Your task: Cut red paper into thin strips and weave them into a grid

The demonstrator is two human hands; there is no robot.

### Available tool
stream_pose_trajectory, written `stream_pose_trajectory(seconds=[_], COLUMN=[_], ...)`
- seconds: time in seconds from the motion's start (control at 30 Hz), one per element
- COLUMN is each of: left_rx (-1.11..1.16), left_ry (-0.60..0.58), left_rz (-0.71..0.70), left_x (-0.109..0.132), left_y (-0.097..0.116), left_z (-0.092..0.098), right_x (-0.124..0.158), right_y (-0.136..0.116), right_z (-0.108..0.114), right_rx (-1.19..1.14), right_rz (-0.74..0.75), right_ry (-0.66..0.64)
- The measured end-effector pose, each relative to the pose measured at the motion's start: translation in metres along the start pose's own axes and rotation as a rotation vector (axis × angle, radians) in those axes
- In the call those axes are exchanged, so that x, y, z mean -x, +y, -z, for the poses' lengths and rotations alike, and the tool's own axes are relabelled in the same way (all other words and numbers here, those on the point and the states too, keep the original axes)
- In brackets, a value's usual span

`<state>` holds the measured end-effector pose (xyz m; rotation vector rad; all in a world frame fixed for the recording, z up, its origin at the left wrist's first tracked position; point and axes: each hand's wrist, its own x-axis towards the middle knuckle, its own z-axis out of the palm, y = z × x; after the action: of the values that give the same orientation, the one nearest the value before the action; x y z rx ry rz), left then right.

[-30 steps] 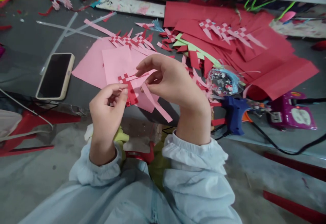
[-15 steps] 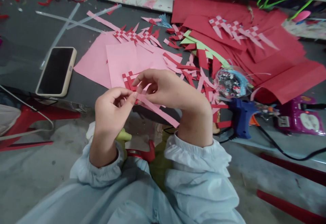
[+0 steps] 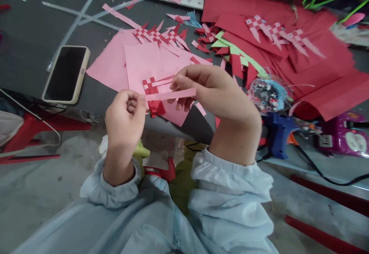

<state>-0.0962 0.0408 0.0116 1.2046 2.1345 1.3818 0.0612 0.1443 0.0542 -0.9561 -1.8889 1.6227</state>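
Observation:
My left hand (image 3: pixel 126 117) pinches the left end of a pink paper strip (image 3: pixel 171 94) between thumb and fingers. The strip extends rightward, passing in front of a small red and pink woven paper piece (image 3: pixel 154 92), which lies on a pink sheet (image 3: pixel 141 59). My right hand (image 3: pixel 204 88) is at the strip's right part, its fingers bent and spread somewhat; whether they grip the strip is unclear. Part of the weave is hidden behind the strip.
Woven paper fish (image 3: pixel 155 37) and paper scraps lie behind the hands. Red sheets (image 3: pixel 311 69), a clear container of beads (image 3: pixel 266 96), a blue glue gun (image 3: pixel 276 134) and a purple box (image 3: pixel 343 136) are at right. A phone (image 3: pixel 67 74) lies left.
My hands have moved apart, my right hand shifting rightward. The pink strip has swung from slanting down to nearly level, and more of the woven piece shows. The view has shifted slightly.

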Motion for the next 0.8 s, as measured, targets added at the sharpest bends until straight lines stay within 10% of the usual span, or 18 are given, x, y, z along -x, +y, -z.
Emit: stream_pose_trajectory(seconds=[0.8], left_rx=[0.22], left_ry=[-0.023], left_rz=[0.009], left_x=[-0.0007], left_y=[0.0054], left_z=[0.001], right_x=[-0.0017], right_y=[0.0027], right_z=[0.0074], right_rx=[0.13], right_rz=[-0.015], right_ry=[-0.109])
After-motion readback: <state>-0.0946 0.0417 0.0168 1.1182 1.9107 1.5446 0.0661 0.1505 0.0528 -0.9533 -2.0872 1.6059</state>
